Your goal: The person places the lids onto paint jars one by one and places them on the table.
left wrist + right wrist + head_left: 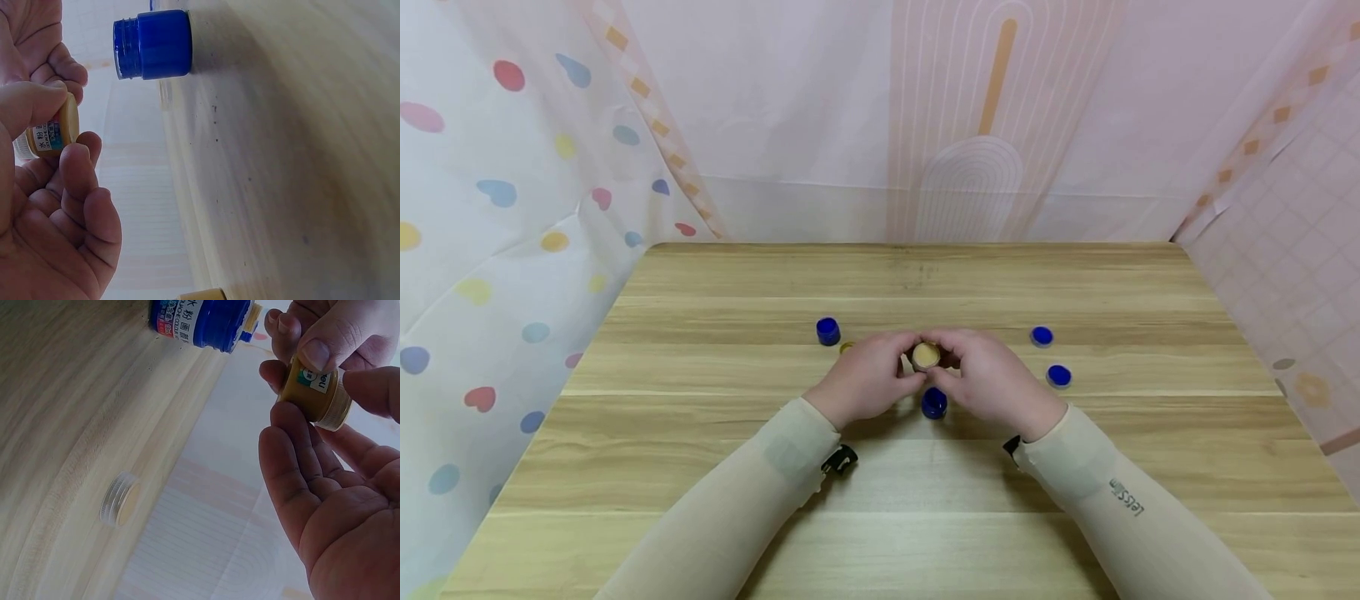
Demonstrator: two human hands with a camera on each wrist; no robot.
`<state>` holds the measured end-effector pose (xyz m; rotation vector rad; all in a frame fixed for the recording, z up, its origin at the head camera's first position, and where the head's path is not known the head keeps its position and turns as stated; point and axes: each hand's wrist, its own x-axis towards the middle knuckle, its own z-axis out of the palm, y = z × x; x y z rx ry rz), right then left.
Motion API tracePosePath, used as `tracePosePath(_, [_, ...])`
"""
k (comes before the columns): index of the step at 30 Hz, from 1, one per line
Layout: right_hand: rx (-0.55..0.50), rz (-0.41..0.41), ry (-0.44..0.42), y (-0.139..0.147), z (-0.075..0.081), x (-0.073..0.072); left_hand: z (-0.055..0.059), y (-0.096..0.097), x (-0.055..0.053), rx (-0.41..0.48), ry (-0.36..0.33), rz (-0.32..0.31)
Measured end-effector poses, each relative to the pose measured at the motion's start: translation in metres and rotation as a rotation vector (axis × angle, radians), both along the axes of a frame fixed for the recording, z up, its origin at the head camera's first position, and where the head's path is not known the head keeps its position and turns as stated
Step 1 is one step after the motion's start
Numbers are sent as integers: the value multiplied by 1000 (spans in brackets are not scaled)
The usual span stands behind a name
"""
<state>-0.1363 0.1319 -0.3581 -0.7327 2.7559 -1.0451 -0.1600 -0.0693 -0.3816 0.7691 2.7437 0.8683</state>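
Wood-grained tabletop [700, 371] lies before pale patterned hangings [775, 108]; above it, our left hand [868, 375] and right hand [1000, 375] grip one yellow jar [927, 356].

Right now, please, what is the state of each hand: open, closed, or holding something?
Left hand: closed, holding the small round yellow jar with a printed label.
Right hand: closed, pinching that jar's round clear ridged lid.
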Motion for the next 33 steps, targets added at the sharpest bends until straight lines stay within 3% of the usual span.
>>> tracePosePath(11, [-6,-35,-26,-1,-1,1,1,0,1,-12,-12,1])
tracePosePath(19, [-2,-7,11,-1,-1,0,0,-1,0,-1,-6,-4])
tracePosePath(33, [54,-46,-13,-5,-2,2,2,1,2,13,-34,39])
